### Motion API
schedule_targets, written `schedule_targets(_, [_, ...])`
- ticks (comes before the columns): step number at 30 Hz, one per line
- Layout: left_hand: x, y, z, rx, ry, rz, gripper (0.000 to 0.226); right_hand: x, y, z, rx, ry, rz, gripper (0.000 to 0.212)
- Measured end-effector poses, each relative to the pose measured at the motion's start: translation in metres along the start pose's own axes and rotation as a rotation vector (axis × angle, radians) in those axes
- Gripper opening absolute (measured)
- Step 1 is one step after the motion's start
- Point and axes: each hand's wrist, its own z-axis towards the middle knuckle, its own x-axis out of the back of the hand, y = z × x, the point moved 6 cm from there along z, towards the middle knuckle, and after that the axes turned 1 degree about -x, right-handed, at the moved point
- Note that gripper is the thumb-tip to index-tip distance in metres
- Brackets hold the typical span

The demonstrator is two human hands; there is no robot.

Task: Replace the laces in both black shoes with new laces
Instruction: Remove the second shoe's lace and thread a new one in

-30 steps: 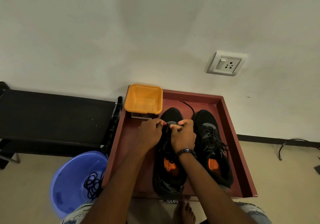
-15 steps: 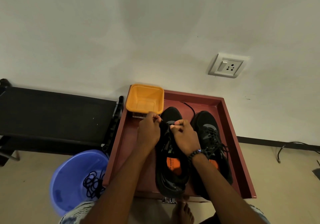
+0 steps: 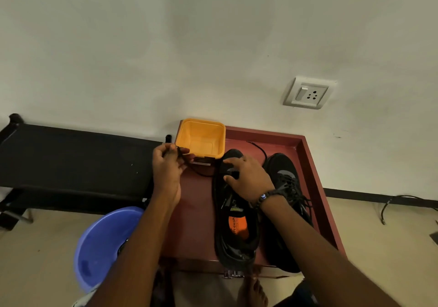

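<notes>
Black lace pinched in left hand grip, trailing to shoe, right hand fingers spread, pressing shoe

Legible marking is confined to one item. The orange insole patch, lying inside the heel opening of the left-hand black shoe, carries dark lettering running lengthwise; the fragment "R cush" can be made out, the remainder being cut off by the shoe collar. Just ahead of that patch, on the tongue label of the same shoe, there is a small yellow-green strip with pale print, too small and blurred to read. Further ahead of the patch, beyond the shoe's toe, a pale sticker below the yellow tub shows no readable characters.
</notes>
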Motion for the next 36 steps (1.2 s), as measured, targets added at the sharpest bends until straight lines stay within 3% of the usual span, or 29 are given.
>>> schedule_targets(3, [-0.006,0.000,-0.009,0.062,-0.061,-0.116,0.018,0.004,-0.019,0.014,0.116,-0.032,-0.169,0.019])
schedule_targets(6, [0.000,-0.005,-0.010,0.122,-0.045,-0.022,0.020,-0.003,-0.019,0.025,0.117,-0.172,-0.186,0.013])
schedule_targets(8, [0.008,-0.010,-0.008,0.084,-0.007,0.305,0.028,-0.008,-0.018,0.026,0.115,-0.204,-0.110,0.018])
schedule_targets(11, [0.005,0.002,-0.014,-0.366,-0.003,0.982,0.044,0.000,-0.005,0.019,0.034,-0.080,0.112,0.028])
schedule_targets(13, [-0.011,0.005,-0.024,-0.638,-0.084,1.216,0.042,-0.001,0.005,0.011,-0.020,-0.041,0.197,0.034])
schedule_targets(14, [-0.019,0.001,-0.027,-0.692,-0.144,1.295,0.040,-0.005,0.008,0.007,-0.031,-0.059,0.190,0.043])
schedule_targets(17, [-0.039,-0.029,-0.032,-0.622,-0.396,1.507,0.042,-0.021,0.014,-0.008,-0.048,-0.138,0.114,0.073])
schedule_targets(20, [-0.044,-0.060,-0.031,-0.515,-0.536,1.653,0.039,-0.031,0.020,-0.014,-0.074,-0.165,0.193,0.087])
schedule_targets(23, [-0.043,-0.071,-0.027,-0.359,-0.532,1.593,0.026,-0.031,0.023,-0.018,-0.072,-0.159,0.261,0.095])
schedule_targets(27, [-0.042,-0.071,-0.020,-0.302,-0.529,1.501,0.007,-0.029,0.023,-0.017,-0.065,-0.195,0.231,0.104])
schedule_targets(31, [-0.045,-0.056,-0.019,-0.136,-0.442,1.121,0.017,-0.029,0.029,-0.018,-0.101,-0.222,0.266,0.106])
schedule_targets(36, [-0.017,-0.006,-0.001,-0.034,-0.102,0.485,0.021,-0.029,0.033,-0.016,-0.123,-0.241,0.252,0.112])
